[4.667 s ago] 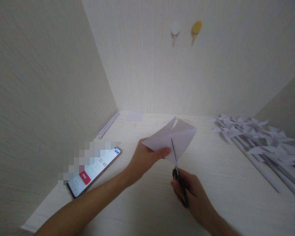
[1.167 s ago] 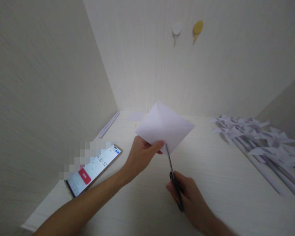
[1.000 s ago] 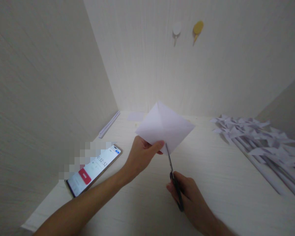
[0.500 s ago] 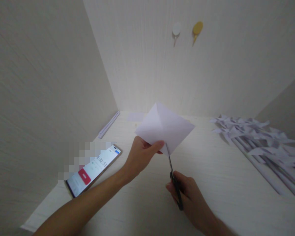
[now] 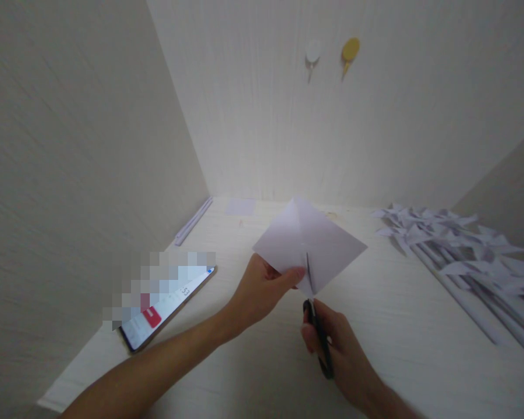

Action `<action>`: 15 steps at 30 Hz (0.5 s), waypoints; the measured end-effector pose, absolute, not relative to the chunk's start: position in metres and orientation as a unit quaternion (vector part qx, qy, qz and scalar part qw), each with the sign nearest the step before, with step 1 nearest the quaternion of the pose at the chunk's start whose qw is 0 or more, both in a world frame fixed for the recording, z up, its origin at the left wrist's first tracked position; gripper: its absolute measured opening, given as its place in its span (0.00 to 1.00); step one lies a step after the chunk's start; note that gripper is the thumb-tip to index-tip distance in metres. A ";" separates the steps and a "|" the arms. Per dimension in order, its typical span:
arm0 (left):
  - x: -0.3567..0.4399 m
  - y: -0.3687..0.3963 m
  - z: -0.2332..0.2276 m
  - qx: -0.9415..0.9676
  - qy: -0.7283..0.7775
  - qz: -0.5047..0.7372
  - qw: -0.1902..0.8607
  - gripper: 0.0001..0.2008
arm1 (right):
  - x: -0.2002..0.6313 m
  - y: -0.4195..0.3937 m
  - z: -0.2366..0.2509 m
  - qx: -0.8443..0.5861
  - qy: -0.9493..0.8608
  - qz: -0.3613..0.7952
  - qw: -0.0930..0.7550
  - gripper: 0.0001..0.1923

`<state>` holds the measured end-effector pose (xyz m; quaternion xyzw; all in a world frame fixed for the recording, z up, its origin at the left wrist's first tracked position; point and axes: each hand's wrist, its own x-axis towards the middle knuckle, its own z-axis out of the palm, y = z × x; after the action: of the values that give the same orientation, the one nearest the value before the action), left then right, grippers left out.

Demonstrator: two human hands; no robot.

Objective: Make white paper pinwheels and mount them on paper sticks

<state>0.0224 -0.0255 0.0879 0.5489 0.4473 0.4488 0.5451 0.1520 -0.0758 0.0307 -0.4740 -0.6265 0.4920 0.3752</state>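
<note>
Compared with half a second earlier, the paper square (image 5: 314,247) is held lower and further right, and the blades of the scissors (image 5: 318,331) are now driven up into its near corner, where before only their tips met the edge; a dark slit is seen running from that corner toward the middle. The paper is thin, smooth and pale lilac-white, a creased square turned like a diamond, with fold lines meeting near its centre. It is held above the desk (image 5: 397,326), a pale surface with fine wood grain, and is pinched at its lower left edge by the left hand (image 5: 262,288), thumb on top and fingers closed beneath, just left of the cut. The black-handled scissors are gripped by the right hand (image 5: 336,349), fingers clenched through the loops, directly below the paper's near corner. Left of the paper a phone (image 5: 170,305) with a lit screen is laid flat; far to the paper's right a heap of paper pinwheels (image 5: 463,244) on rolled white sticks is spread out; above it two hooks (image 5: 332,55), one white and one yellow, are stuck to the wall
</note>
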 end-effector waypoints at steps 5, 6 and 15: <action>0.022 -0.026 0.089 0.550 0.454 0.441 0.544 0.07 | 0.153 -0.076 0.030 -0.465 -0.630 0.494 0.378 0.17; 0.022 -0.026 0.089 0.552 0.453 0.441 0.544 0.07 | 0.153 -0.076 0.030 -0.463 -0.632 0.493 0.379 0.17; 0.022 -0.025 0.087 0.549 0.450 0.446 0.545 0.06 | 0.152 -0.077 0.032 -0.472 -0.630 0.491 0.373 0.16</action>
<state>0.0224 -0.0249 0.0873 0.5492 0.4497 0.4462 0.5451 0.1519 -0.0773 0.0322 -0.4722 -0.6297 0.4915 0.3728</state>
